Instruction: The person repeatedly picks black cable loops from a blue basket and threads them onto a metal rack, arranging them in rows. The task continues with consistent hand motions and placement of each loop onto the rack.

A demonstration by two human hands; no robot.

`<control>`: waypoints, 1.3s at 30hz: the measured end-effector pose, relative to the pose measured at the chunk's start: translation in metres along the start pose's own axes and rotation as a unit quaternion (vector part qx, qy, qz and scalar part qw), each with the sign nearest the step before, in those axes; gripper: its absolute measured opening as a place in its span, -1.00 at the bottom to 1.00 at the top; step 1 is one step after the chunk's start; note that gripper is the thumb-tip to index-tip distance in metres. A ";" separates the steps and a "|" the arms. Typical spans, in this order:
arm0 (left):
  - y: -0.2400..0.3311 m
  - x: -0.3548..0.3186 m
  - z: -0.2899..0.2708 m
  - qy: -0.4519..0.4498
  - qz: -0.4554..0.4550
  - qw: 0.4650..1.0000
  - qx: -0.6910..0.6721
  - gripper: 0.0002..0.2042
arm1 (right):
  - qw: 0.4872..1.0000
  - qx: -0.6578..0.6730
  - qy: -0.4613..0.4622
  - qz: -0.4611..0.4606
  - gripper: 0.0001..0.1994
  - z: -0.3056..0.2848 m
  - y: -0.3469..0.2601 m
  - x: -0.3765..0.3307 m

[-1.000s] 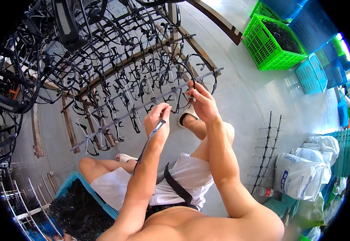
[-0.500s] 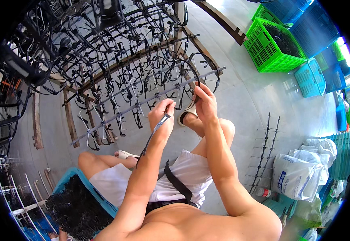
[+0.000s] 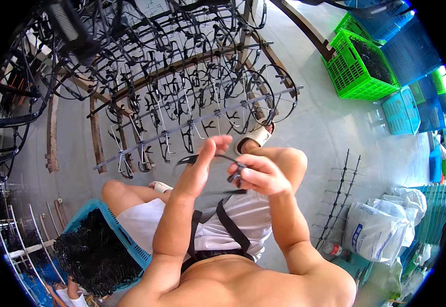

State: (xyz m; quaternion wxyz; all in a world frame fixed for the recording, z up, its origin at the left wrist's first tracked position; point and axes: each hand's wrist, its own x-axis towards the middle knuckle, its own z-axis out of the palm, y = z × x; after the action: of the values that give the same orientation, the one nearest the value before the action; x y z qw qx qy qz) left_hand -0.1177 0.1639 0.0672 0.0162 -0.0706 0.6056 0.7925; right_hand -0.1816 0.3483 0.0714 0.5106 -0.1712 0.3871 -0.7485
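Observation:
My right hand (image 3: 261, 174) is closed in front of my lap, pinching a thin black curved plastic piece (image 3: 228, 157). The piece arches leftward toward my left hand, and one dark end (image 3: 186, 160) shows on that hand's far side. My left hand (image 3: 202, 166) is raised beside it with fingers stretched out; part of the piece is hidden behind it. Beyond both hands stands a rack bar (image 3: 223, 111) with wire hooks, and many similar black curved pieces (image 3: 187, 138) hang there and on the bars behind.
At my left sits a blue crate (image 3: 125, 233) heaped with black pieces. A bright green crate (image 3: 353, 84) and a light-blue basket (image 3: 401, 112) stand far right. Nearer on the right are white plastic sacks (image 3: 374, 230), a bottle (image 3: 332, 249) and a hooked black rod (image 3: 340, 192) on the floor.
My right hand has come away from the rack bar, back toward my lap, with the black curved piece. My left hand has opened from a closed grip and turned upright.

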 end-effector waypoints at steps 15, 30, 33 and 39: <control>-0.037 0.020 -0.009 0.278 0.155 0.832 0.455 -0.79 | 0.898 -0.176 0.369 -0.164 -0.76 -0.069 -0.008 0.133; -0.035 0.015 -0.023 0.269 0.175 0.840 0.437 -0.86 | 0.946 -0.003 0.302 -0.115 -0.74 -0.063 -0.008 0.134; -0.033 0.019 -0.022 0.276 0.182 0.852 0.407 -0.86 | 0.945 -0.015 0.270 -0.185 -0.74 -0.074 0.008 0.125; -0.037 0.032 -0.022 0.286 0.161 0.871 0.366 -0.88 | 0.937 -0.069 0.236 -0.249 -0.69 -0.080 0.039 0.097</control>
State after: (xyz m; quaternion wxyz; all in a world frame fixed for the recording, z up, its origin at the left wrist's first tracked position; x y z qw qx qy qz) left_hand -0.1429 0.1509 0.0222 -0.2608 -0.1846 0.8335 0.4508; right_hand -0.2494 0.2867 -0.0229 0.1887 -0.1151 0.4920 -0.8421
